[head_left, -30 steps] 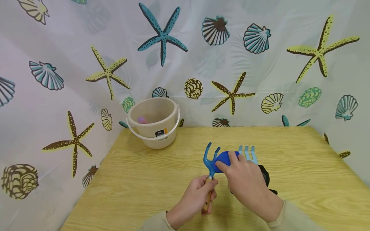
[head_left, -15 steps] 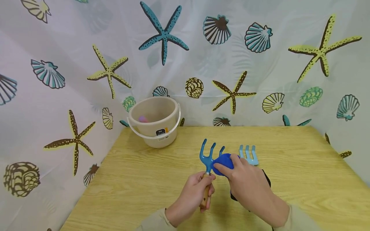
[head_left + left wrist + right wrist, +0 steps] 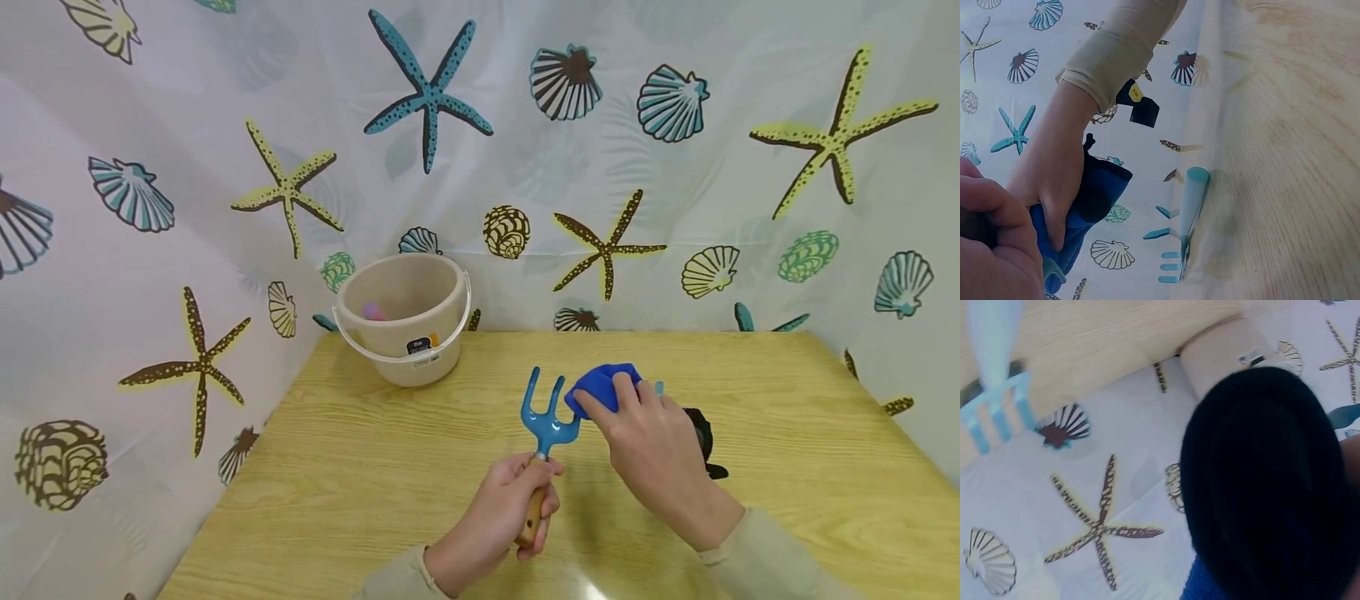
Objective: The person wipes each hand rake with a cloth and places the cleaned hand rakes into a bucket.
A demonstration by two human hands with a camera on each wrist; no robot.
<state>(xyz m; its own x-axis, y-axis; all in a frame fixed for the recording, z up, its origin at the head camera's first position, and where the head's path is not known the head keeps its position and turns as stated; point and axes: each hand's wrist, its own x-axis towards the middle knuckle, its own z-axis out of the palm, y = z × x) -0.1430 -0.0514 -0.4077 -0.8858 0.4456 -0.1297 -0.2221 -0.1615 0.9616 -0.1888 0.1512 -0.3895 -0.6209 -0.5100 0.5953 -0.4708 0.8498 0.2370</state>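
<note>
My left hand point(image 3: 504, 510) grips the wooden handle of a garden hand fork point(image 3: 550, 429), its blue tines pointing up and away. In my right hand point(image 3: 656, 454) is a bunched blue cloth point(image 3: 604, 387), pinched around the fork's right tine, whose tip is hidden. A black part point(image 3: 701, 433) of the cloth shows beyond the wrist and hangs below the hand in the left wrist view. Behind that hand, a light blue hand rake point(image 3: 1192, 200) lies on the table, mostly covered in the head view.
A beige bucket point(image 3: 442, 325) with a white handle stands at the back left of the wooden table point(image 3: 360, 467). Something pink and purple point(image 3: 372, 312) lies inside it. A curtain point(image 3: 480, 183) printed with shells and starfish hangs behind the table and along its sides.
My right hand has moved the cloth up and rightward from the fork's neck to its right tine. The fork has turned slightly. The rake is now largely behind the hand.
</note>
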